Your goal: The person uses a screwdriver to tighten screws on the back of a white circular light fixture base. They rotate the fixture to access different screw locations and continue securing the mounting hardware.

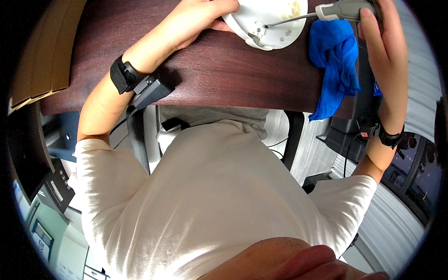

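Note:
A white round plastic cover (280, 39) lies on the dark reddish-brown table at the top of the view, its upper part cut off by the frame. My left hand (203, 18) grips its left rim, thumb on top and fingers curled beneath. In my right hand (385, 35) is a grey-handled screwdriver (340, 10), its thin metal shaft reaching left across the cover. The tip touches or hovers just over a small fitting near the cover's lower left rim; which one I cannot tell. Small dark marks and a yellowish patch show inside.
A crumpled blue cloth (333, 49) hangs over the table's right front edge. At the left stands a brown cardboard box (44, 51). A strapped black device (154, 91) with a cable sits at my left wrist, and a black band (391, 136) circles my right.

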{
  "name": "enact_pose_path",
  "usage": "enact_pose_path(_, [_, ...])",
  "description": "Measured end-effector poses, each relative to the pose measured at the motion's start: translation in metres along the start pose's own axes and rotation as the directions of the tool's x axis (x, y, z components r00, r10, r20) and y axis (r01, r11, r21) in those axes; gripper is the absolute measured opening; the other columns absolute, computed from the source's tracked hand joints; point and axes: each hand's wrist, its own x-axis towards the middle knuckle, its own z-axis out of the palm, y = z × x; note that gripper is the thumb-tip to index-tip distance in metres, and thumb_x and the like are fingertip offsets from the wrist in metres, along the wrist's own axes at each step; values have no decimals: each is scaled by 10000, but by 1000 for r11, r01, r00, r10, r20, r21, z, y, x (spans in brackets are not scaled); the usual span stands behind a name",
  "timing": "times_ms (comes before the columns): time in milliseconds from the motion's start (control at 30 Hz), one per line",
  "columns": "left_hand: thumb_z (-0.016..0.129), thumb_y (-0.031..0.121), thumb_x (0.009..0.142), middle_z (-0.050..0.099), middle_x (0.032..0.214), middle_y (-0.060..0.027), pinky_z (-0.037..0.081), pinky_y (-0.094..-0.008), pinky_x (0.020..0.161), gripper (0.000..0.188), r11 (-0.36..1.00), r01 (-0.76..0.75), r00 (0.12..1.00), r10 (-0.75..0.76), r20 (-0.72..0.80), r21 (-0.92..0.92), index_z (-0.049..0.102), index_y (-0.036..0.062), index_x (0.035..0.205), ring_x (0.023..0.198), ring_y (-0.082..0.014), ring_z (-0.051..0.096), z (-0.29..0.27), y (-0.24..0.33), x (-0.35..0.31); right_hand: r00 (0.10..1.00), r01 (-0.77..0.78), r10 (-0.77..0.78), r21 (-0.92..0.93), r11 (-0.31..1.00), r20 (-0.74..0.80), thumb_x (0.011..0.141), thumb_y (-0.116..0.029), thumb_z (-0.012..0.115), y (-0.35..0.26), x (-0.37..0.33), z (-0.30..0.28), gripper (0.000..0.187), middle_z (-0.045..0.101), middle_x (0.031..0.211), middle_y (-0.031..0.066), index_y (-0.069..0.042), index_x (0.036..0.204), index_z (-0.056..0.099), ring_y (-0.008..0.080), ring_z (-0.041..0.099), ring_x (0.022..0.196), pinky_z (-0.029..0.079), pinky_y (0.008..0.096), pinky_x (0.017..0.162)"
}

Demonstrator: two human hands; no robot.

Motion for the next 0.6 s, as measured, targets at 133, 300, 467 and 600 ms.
enact_pose_path(133, [479, 82, 863, 548, 1155, -123, 545, -241, 721, 495, 999, 32, 999, -32, -40, -11, 330, -5, 1327, 931, -153, 605, 2, 0, 0, 997, 56, -56, -6, 998, -60, 951, -199, 365, -11, 0, 7, 280, 527, 951, 81, -1, 1131, 450, 147, 559, 850, 479, 260, 750])
enact_pose_path(300, [460, 60, 861, 551, 1146, -126, 546, -251, 735, 479, 1000, 31, 999, -31, -35, -5, 338, -10, 1319, 927, -158, 608, 3, 0, 2, 977, 160, -163, -29, 987, -140, 962, -221, 329, -34, -4, 24, 302, 526, 936, 94, 8, 1127, 437, 156, 567, 833, 491, 267, 734])
enact_pose_path(467, [454, 55, 859, 551, 1144, -131, 549, -258, 737, 477, 999, 52, 997, -52, -52, 0, 338, -15, 1316, 927, -163, 610, 0, -2, 0, 973, 184, -170, 84, 979, -157, 980, -231, 328, -35, -5, 33, 300, 555, 917, 92, -2, 1127, 453, 155, 586, 842, 492, 263, 757])
enact_pose_path(600, [456, 58, 860, 545, 1154, -137, 550, -268, 750, 482, 999, 45, 998, -45, -40, -1, 332, -15, 1319, 940, -174, 609, 1, -1, 1, 982, 125, -133, -66, 990, -135, 991, -270, 370, -15, -17, 18, 307, 564, 859, 58, -37, 1124, 520, 109, 560, 813, 440, 217, 745])
